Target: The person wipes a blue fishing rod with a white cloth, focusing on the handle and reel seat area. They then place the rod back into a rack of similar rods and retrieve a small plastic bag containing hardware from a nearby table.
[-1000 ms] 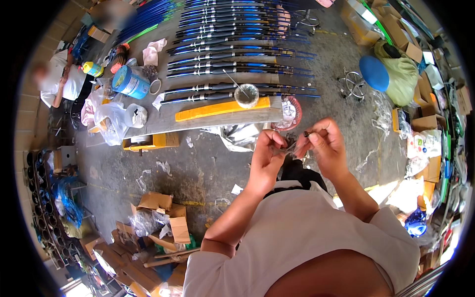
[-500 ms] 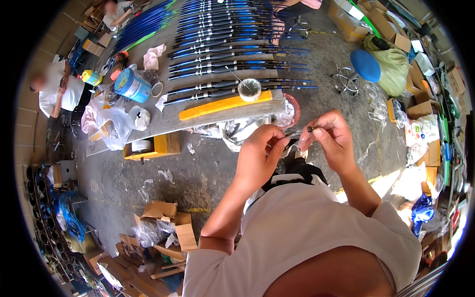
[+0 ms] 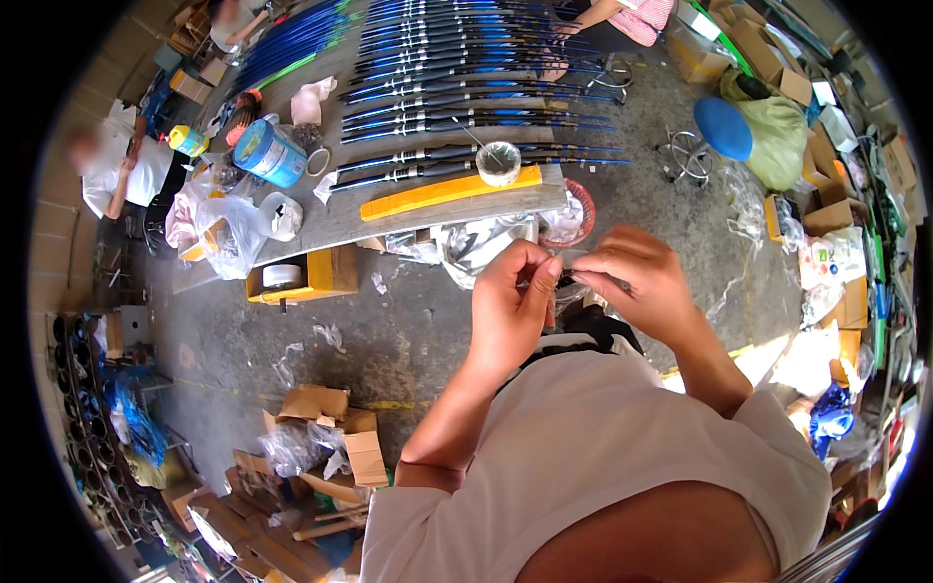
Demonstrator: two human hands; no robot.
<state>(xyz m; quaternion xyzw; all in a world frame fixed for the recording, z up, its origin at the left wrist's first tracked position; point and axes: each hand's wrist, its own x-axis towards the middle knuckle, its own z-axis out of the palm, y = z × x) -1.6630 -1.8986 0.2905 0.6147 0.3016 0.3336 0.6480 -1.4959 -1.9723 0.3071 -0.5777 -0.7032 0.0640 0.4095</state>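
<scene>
My left hand (image 3: 512,306) and my right hand (image 3: 634,279) are raised close together in front of my chest. Both pinch a thin dark rod-like piece (image 3: 569,283) with clear plastic wrap around it, fingertips almost touching. Beyond my hands stands a grey workbench (image 3: 389,209) with a long yellow-orange strip (image 3: 449,191) and a roll of clear tape (image 3: 499,162) on it. Rows of blue and black fishing rods (image 3: 466,87) lie across the bench farther back.
A blue can (image 3: 269,154), plastic bags (image 3: 228,219) and a yellow crate (image 3: 301,275) sit at the bench's left end. A blue stool (image 3: 717,131) and green sack (image 3: 777,136) stand right. Cardboard boxes (image 3: 326,447) litter the concrete floor. Other people sit at the far left (image 3: 117,170) and top (image 3: 622,15).
The view has tilted and my hands have come closer and lower in the picture, still pinching the thin piece together. The bench has shifted up and right.
</scene>
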